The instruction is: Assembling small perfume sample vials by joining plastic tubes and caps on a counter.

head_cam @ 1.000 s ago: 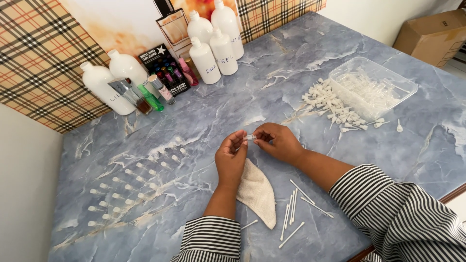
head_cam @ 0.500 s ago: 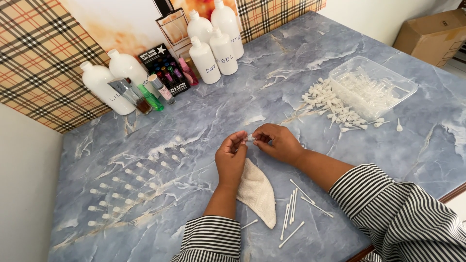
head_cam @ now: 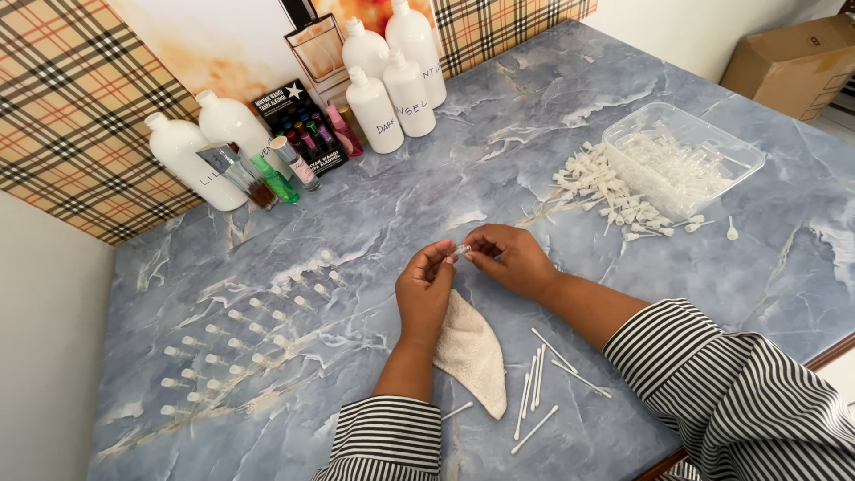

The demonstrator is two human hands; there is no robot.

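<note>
A small clear vial (head_cam: 460,252) is pinched between the fingertips of the left hand (head_cam: 425,289) and the right hand (head_cam: 509,259), both closed lightly on it above the marble table (head_cam: 552,116), just beyond a folded white cloth (head_cam: 472,352). Rows of filled-looking vials (head_cam: 240,343) are stood at the left (whether capped cannot be told), which suggests a good part is done. A heap of white stoppers (head_cam: 606,191) and a clear tray (head_cam: 684,158) of further pieces are judged still to be worked through.
</note>
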